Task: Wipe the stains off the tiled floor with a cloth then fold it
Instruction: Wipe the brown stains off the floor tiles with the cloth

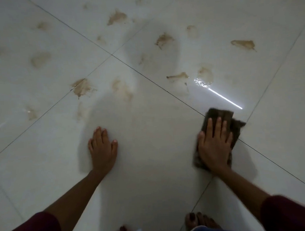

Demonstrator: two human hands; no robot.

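Observation:
My right hand (214, 146) lies flat with straight fingers on a dark brown folded cloth (221, 115), pressing it onto the white tiled floor (149, 158) at the right. The cloth sits across a grout line. My left hand (102, 148) rests flat and open on the bare tile at centre left, holding nothing. Several brown stains lie ahead: one smear (82, 87) beyond the left hand, one (178, 76) beyond the cloth, one (243, 44) at the far right, another (117, 17) at the top.
A wet patch with a bright light streak (216, 94) glints just beyond the cloth. Fainter smudges (40, 58) mark the left tiles. My bare feet (200, 220) show at the bottom edge. Dark grout lines cross the floor diagonally.

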